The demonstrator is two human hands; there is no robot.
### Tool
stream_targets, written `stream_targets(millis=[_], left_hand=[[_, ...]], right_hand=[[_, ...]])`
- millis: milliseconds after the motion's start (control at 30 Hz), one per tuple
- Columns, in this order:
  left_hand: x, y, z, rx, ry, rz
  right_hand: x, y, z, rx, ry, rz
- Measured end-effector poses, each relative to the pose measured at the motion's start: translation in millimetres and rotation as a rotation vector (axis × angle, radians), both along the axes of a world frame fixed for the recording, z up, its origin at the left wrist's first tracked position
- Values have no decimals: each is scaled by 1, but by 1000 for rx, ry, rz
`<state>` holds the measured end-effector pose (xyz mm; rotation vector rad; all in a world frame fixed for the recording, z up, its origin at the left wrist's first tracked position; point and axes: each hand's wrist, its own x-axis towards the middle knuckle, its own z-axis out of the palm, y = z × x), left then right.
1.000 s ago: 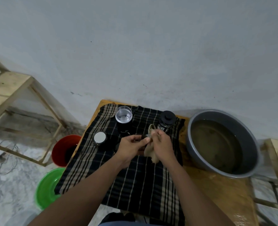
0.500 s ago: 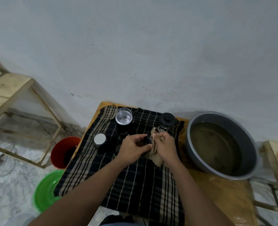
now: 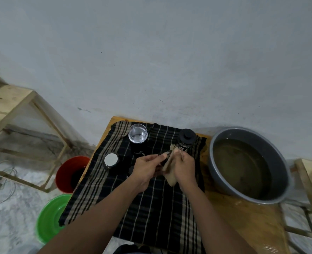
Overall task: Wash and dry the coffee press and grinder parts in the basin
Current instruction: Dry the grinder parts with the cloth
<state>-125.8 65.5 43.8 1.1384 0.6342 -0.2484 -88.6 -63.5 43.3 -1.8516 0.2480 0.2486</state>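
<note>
I'm still drying the small part (image 3: 163, 158)
Left grip (image 3: 146, 168) pinches it, right grip (image 3: 185, 166) clamps the rag (image 3: 169, 176); hardly moved, wiping continues.

Both forearms are reaching forward from the lower edge and converging, wrists close together. The left hand (image 3: 146, 169) is lying back-up, its fingers (image 3: 154, 158) curling and pinching a small dark part (image 3: 163, 158). The right hand (image 3: 185, 166) is sitting just beside it, fingers curling round a beige cloth (image 3: 170, 177) and pressing it against that part.
</note>
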Motion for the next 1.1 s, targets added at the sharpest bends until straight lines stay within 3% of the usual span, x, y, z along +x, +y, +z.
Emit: stream_targets(millis=[167,300,400,467,567,700,800,967,1100], left_hand=[[3,6,7,-8,11,-30],[4,8,14,-33,84,-31],[4,10,14,-109,158,-43],[4,13,13,-155,160,-63],[3,13,12,-145,151,-78],[3,8,7,-24,96,-84],[1,9,8,-86,61,-85],[2,7,13,-115,72,-28],[-1,6,14,-108,66,-104]], right_hand=[[-1,-7,-6,135,41,89],[2,0,-5,-17,-59,19],[5,-3,-1,121,75,-63],[5,-8,-2,199,110,40],[1,-12,-5,133,45,194],[0,-11,-4,39,-55,192],[3,-8,-2,-48,-99,156],[-2,-16,-3,83,-42,95],[-5,-12,-4,9,-110,148]])
